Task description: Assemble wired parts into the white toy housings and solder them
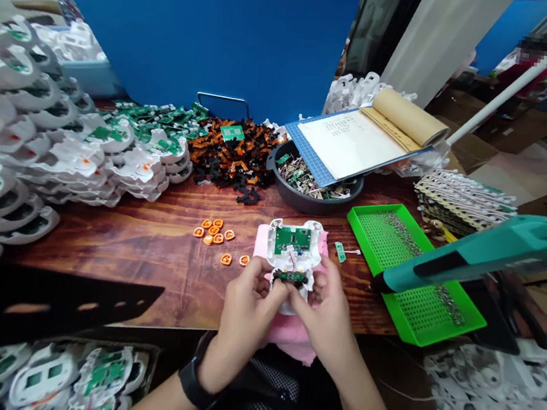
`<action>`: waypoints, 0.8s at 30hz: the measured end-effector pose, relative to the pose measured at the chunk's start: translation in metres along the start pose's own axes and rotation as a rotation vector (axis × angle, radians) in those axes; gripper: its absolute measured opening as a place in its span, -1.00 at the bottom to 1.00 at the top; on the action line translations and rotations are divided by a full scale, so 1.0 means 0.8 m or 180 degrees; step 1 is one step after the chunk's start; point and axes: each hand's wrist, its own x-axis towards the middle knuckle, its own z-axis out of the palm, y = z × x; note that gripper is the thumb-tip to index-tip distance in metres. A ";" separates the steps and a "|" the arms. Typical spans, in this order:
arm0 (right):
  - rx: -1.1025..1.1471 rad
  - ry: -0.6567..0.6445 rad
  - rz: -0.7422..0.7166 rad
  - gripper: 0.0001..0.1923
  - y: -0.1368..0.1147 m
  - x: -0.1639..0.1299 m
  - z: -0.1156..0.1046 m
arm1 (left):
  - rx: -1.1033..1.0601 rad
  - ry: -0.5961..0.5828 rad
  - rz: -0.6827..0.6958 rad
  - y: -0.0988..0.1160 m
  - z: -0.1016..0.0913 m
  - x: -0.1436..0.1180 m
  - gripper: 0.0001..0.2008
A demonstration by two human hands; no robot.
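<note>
A white game-controller shell (pixel 270 248) lies open over a pink cloth (pixel 293 342) at the table's front edge. Its far half carries a green circuit board (pixel 293 240). A short white cable runs from this board to a smaller board (pixel 290 276) in the near half. My left hand (pixel 251 299) grips the near half from the left, thumb on top. From the right, my right hand (pixel 327 313) holds the same half, and both thumbs meet at its near edge. The curled fingers underneath are partly hidden.
Orange-and-white buttons (pixel 214 231) lie left of the cloth. A small board with a cable (pixel 340 252) sits right. A green tray (pixel 402 336) holds screws, with a teal electric screwdriver (pixel 458 256) above it. Stacked white shells (pixel 72 165), black-orange parts (pixel 232 159) and a dark bowl (pixel 299 198) stand behind.
</note>
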 end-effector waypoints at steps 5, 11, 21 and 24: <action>-0.1623 0.0519 -0.2138 -0.49 -0.031 0.008 -0.041 | 0.0533 -0.0129 0.0067 -0.001 -0.007 -0.001 -0.93; -0.2861 0.0173 -0.3167 -0.78 -0.035 0.036 -0.049 | 0.1075 -0.0329 0.0549 0.001 -0.005 -0.014 -0.95; -0.2189 0.0623 -0.2872 -0.88 -0.026 0.022 -0.038 | 0.1000 -0.0218 0.0550 0.005 0.000 -0.017 -0.93; -0.2035 0.0790 -0.2612 -0.90 -0.025 0.020 -0.035 | 0.0959 -0.0232 0.0548 0.006 0.001 -0.019 -0.92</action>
